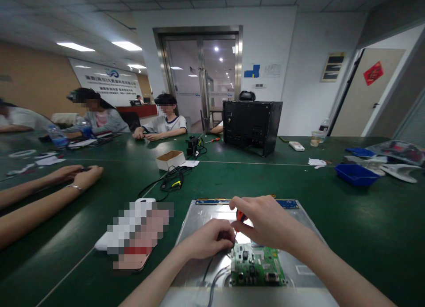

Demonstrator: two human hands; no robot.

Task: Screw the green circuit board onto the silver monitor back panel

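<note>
A silver metal panel lies on the green table in front of me, with a blue strip along its far edge. On its near part sits a green circuit board. My right hand grips a red and black screwdriver, its shaft pointing down at the board's far left corner. Beside the shaft tip, my left hand has its fingers pinched together at that corner; what they hold, if anything, is hidden. Dark cables run from under the left hand towards the near edge of the panel.
Two pixelated phones lie left of the panel. Beyond are black cables, a small box and a black monitor housing. A blue tray stands right. Another person's hands are at left; more people sit behind.
</note>
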